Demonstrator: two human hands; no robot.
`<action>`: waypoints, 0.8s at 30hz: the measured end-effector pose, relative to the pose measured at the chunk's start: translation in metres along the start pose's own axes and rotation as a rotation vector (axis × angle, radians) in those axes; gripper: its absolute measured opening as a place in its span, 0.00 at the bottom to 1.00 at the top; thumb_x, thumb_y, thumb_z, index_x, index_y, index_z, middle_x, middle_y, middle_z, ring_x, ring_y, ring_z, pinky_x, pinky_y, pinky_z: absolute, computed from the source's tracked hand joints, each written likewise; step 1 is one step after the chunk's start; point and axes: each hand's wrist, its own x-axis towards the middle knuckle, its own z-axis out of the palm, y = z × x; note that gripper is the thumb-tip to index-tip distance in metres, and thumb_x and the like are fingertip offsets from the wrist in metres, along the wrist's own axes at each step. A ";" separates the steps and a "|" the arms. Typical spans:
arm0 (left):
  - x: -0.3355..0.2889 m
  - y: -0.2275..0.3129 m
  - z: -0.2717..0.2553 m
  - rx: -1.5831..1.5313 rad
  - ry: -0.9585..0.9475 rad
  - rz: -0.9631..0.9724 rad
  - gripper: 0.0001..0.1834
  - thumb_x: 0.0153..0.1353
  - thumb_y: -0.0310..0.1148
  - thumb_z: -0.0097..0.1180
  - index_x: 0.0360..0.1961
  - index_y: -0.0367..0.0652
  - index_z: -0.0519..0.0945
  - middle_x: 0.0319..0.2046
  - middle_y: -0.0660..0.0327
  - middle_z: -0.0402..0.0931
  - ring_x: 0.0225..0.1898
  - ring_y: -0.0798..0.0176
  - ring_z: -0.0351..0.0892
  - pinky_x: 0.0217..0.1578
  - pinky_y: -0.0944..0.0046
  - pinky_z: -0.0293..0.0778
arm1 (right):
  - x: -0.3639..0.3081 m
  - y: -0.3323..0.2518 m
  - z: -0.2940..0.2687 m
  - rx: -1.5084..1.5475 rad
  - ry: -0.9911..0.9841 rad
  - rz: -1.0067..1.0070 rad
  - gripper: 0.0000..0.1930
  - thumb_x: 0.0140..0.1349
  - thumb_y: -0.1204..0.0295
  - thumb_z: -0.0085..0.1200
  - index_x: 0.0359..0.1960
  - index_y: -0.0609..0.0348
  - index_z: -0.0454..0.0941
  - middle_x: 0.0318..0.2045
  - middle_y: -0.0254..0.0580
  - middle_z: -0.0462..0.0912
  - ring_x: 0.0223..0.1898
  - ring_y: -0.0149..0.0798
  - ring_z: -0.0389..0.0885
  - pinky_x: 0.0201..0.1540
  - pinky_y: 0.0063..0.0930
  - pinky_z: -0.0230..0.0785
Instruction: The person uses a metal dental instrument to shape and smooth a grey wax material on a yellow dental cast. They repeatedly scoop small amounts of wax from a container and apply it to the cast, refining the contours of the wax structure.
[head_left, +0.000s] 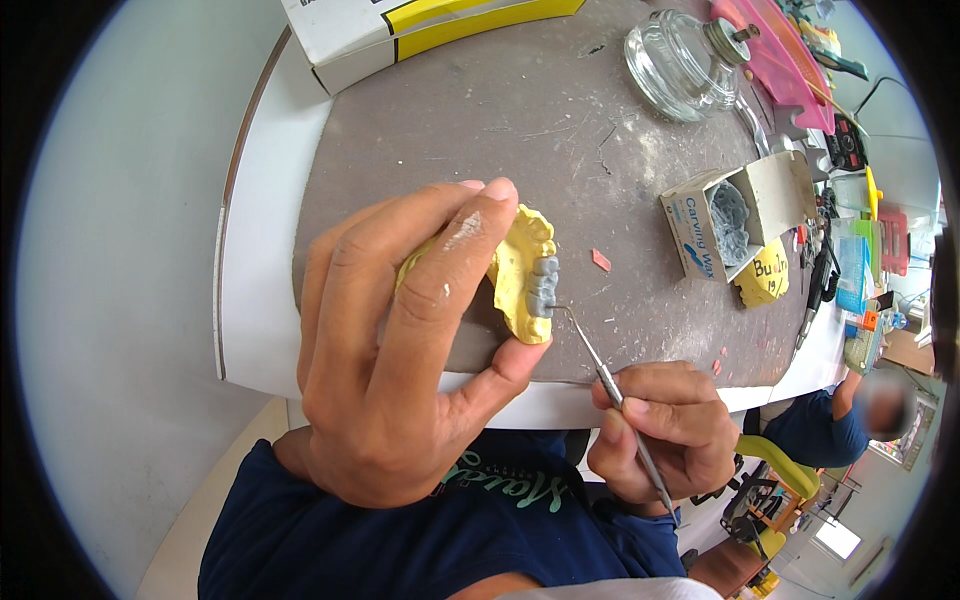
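My left hand (400, 330) is closed around a yellow plaster dental model (518, 285), thumb at its near end and fingers over its far side. Several teeth in grey carving wax (542, 287) stand along the model's right edge. In a pen-like grip, my right hand (670, 425) holds a slim metal wax carver (606, 377). The carver's bent tip meets or nearly meets the near end of the grey wax; exact contact is too small to tell. Part of the model is hidden behind my left fingers.
An open carton of grey wax (728, 222) lies to the right, beside another yellow plaster piece (765, 275). A glass spirit burner (685, 65) and pink basket (780, 60) stand far right. A white-yellow box (400, 35) is at the far left. Another person (835, 425) sits at right.
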 end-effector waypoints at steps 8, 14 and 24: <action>0.000 0.000 0.000 -0.002 -0.007 0.000 0.38 0.35 0.26 0.74 0.53 0.33 0.74 0.47 0.47 0.76 0.47 0.53 0.78 0.43 0.62 0.78 | 0.001 0.000 0.000 -0.003 -0.006 -0.019 0.14 0.45 0.82 0.69 0.32 0.59 0.77 0.26 0.48 0.84 0.25 0.38 0.83 0.27 0.25 0.75; 0.000 0.000 0.000 0.002 -0.008 0.003 0.38 0.36 0.27 0.74 0.53 0.33 0.74 0.47 0.48 0.76 0.47 0.53 0.78 0.42 0.62 0.78 | -0.001 0.001 0.001 0.006 0.020 -0.001 0.14 0.46 0.83 0.68 0.32 0.60 0.76 0.26 0.47 0.83 0.24 0.38 0.83 0.26 0.24 0.75; -0.001 0.001 -0.001 0.007 -0.008 -0.005 0.38 0.35 0.28 0.75 0.52 0.33 0.74 0.47 0.49 0.76 0.46 0.53 0.78 0.43 0.62 0.78 | -0.003 0.005 -0.005 0.064 0.050 -0.034 0.13 0.51 0.83 0.63 0.37 0.64 0.74 0.27 0.52 0.82 0.27 0.39 0.83 0.29 0.27 0.76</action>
